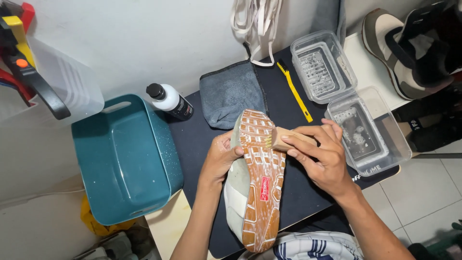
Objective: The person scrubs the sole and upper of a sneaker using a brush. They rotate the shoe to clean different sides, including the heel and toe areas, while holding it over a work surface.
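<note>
A sneaker (257, 183) held sole-up at lower centre of the frame, with a wooden brush (281, 138) pressed to its tread.

At the left edge a red, yellow and black tool (21, 58) hangs by a clear plastic container (72, 82); below them sits a teal tub (125, 159). Next right, a white bottle with a black cap (171, 100) lies on the black mat (192, 139) near a grey cloth (231, 94). The left hand (222, 156) grips the sneaker's side, thumb on the brown, soapy sole. The right hand (320, 154) is clenched around the wooden brush, bristles touching the sole near the toe. Above lies a yellow-handled brush (296, 94), then two clear plastic trays (346, 96); another sneaker (409, 48) stands at upper right.
</note>
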